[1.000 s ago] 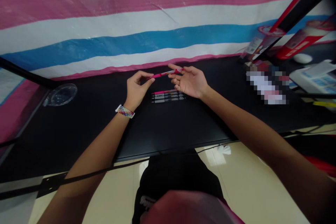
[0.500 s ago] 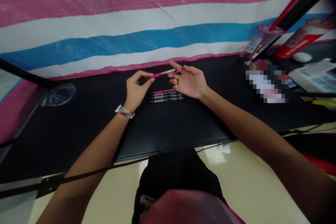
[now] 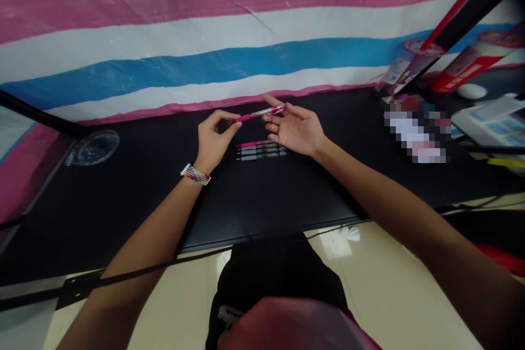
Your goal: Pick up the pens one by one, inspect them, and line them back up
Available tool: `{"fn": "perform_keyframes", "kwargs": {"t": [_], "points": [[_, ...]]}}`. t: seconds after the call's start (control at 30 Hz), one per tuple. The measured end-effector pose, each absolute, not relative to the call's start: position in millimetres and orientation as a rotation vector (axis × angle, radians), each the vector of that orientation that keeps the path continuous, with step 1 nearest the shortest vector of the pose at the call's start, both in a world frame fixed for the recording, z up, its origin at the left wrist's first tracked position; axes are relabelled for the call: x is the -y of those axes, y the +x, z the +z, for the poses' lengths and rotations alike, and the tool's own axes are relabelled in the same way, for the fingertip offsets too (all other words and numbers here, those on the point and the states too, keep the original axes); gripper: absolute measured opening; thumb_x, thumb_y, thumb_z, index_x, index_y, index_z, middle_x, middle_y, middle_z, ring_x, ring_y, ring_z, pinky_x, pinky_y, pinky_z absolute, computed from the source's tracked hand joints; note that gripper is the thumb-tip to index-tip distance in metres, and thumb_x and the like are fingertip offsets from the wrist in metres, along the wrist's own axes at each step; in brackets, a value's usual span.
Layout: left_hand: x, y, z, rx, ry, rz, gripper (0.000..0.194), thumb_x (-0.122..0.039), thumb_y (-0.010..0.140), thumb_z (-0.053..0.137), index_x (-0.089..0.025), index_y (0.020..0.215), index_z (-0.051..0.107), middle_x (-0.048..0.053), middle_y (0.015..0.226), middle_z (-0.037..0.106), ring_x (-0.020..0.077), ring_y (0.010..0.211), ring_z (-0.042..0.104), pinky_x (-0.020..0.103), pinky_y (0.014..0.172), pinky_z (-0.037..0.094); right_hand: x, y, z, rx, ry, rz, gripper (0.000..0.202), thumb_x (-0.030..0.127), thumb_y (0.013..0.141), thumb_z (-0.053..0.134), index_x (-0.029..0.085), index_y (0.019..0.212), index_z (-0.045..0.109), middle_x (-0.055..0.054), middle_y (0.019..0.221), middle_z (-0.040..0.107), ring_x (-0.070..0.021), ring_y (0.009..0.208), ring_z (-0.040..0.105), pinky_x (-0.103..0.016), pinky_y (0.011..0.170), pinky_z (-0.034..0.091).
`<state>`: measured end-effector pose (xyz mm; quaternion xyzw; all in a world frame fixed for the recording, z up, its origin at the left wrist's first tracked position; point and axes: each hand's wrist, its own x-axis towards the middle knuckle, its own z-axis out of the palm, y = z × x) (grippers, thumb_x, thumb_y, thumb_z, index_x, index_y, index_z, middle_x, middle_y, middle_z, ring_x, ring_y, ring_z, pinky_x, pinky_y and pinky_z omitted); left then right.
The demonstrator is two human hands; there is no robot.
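Note:
A pink pen with a clear section point(image 3: 259, 113) is raised above the black table point(image 3: 262, 197), tilted slightly up to the right. My left hand point(image 3: 215, 139), with a patterned band on its wrist, pinches the pen's left end between thumb and fingers. At the pen's right end is my right hand point(image 3: 296, 127), palm up, fingers spread and partly curled; whether it touches the pen is unclear. Below them, several pens lie side by side on the table, a pink one point(image 3: 248, 145) at the back and grey ones point(image 3: 248, 157) in front.
A clear plastic lid point(image 3: 93, 147) lies at the left. Two cups, one clear point(image 3: 404, 65) and one red and white point(image 3: 467, 68), stand at the back right beside a white rounded object point(image 3: 471, 91). A black bar crosses there. Striped sheeting point(image 3: 229, 60) hangs behind the table.

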<state>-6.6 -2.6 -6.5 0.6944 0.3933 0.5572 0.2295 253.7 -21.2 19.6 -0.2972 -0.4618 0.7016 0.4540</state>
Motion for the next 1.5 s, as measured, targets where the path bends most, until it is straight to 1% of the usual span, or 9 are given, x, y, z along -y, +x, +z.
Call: {"fn": "perform_keyframes", "kwargs": {"t": [0.1, 0.37, 0.5, 0.6, 0.77, 1.03, 1.17, 1.27, 1.5], "points": [[2.9, -6.5, -6.8, -1.103, 1.917, 1.505, 0.011, -0.028, 0.093, 0.086, -0.026, 0.103, 0.083, 0.005, 0.105, 0.085, 0.0235, 0.100, 0.078, 0.041, 0.096, 0.063, 22.4, 252.7, 20.9, 1.176, -0.792, 1.681, 0.062, 0.065, 0.101, 0.059, 0.033, 0.153, 0.067, -0.007, 0.114, 0.083, -0.0258, 0.104, 0.077, -0.038, 0.086, 0.066], [1.9, -7.3, -6.6, -1.097, 1.911, 1.506, 0.014, -0.034, 0.093, 0.088, -0.025, 0.102, 0.082, 0.005, 0.104, 0.085, 0.0220, 0.099, 0.078, 0.038, 0.095, 0.063, 21.2, 253.7, 19.6, 1.145, -0.699, 1.720, 0.059, 0.060, 0.100, 0.067, 0.033, 0.152, 0.068, -0.006, 0.110, 0.083, -0.0248, 0.101, 0.078, -0.037, 0.083, 0.067], [1.4, -7.6, -6.4, -1.096, 1.917, 1.505, 0.016, -0.035, 0.092, 0.089, -0.024, 0.101, 0.082, 0.005, 0.102, 0.084, 0.0221, 0.097, 0.078, 0.038, 0.094, 0.063, 19.1, 255.6, 18.6, 1.152, -0.738, 1.665, 0.052, 0.062, 0.099, 0.074, 0.027, 0.138, 0.074, -0.007, 0.114, 0.084, -0.0207, 0.089, 0.078, -0.032, 0.070, 0.067], [3.5, -6.6, -5.9, -1.087, 1.945, 1.485, 0.014, -0.033, 0.092, 0.089, -0.024, 0.100, 0.082, 0.005, 0.103, 0.085, 0.0235, 0.098, 0.079, 0.040, 0.094, 0.063, 17.6, 252.6, 11.8, 1.173, -0.775, 1.512, 0.042, 0.052, 0.092, 0.088, 0.023, 0.122, 0.078, -0.007, 0.109, 0.085, -0.0152, 0.073, 0.074, -0.028, 0.064, 0.065], [12.1, -4.6, 0.4, -1.179, 2.117, 1.529, 0.007, -0.030, 0.093, 0.088, -0.026, 0.094, 0.082, 0.004, 0.101, 0.085, 0.0251, 0.099, 0.077, 0.045, 0.098, 0.062, 17.1, 243.1, 1.7, 1.119, -0.836, 1.409, 0.031, 0.047, 0.094, 0.087, 0.020, 0.109, 0.082, -0.009, 0.101, 0.086, -0.0172, 0.076, 0.078, -0.032, 0.074, 0.070], [6.7, -10.3, -3.8, -1.152, 2.206, 1.422, 0.010, -0.028, 0.089, 0.089, -0.027, 0.096, 0.082, 0.002, 0.096, 0.083, 0.0249, 0.095, 0.075, 0.045, 0.096, 0.061, 9.1, 262.9, 5.9, 1.366, -0.894, 1.338, 0.035, 0.047, 0.089, 0.090, 0.021, 0.112, 0.086, -0.010, 0.103, 0.087, -0.0217, 0.086, 0.080, -0.037, 0.079, 0.070], [5.9, -9.9, -5.5, -1.069, 2.151, 1.280, 0.023, -0.024, 0.090, 0.086, -0.028, 0.113, 0.084, 0.004, 0.097, 0.082, 0.0234, 0.089, 0.074, 0.042, 0.090, 0.060, 9.0, 273.7, 9.8, 1.605, -0.967, 1.080, 0.027, 0.040, 0.086, 0.090, 0.022, 0.105, 0.089, -0.011, 0.105, 0.088, -0.0286, 0.101, 0.081, -0.045, 0.096, 0.067], [8.3, -9.0, -2.6, -1.077, 2.221, 1.207, 0.010, -0.030, 0.094, 0.085, -0.029, 0.104, 0.086, 0.005, 0.094, 0.081, 0.0238, 0.087, 0.071, 0.042, 0.085, 0.058, 9.3, 274.7, 7.3, 1.761, -0.995, 0.917, 0.020, 0.033, 0.087, 0.083, 0.024, 0.104, 0.090, -0.009, 0.110, 0.088, -0.0299, 0.104, 0.080, -0.050, 0.105, 0.063], [5.1, -12.8, -5.1, -1.135, 2.325, 1.093, 0.004, -0.027, 0.090, 0.084, -0.030, 0.093, 0.085, 0.004, 0.089, 0.079, 0.0258, 0.087, 0.067, 0.045, 0.089, 0.056, 6.2, 273.5, -5.1, 2.030, -1.031, 0.718, 0.023, 0.026, 0.086, 0.073, 0.027, 0.101, 0.090, -0.006, 0.103, 0.086, -0.0287, 0.099, 0.076, -0.047, 0.098, 0.060]]}}
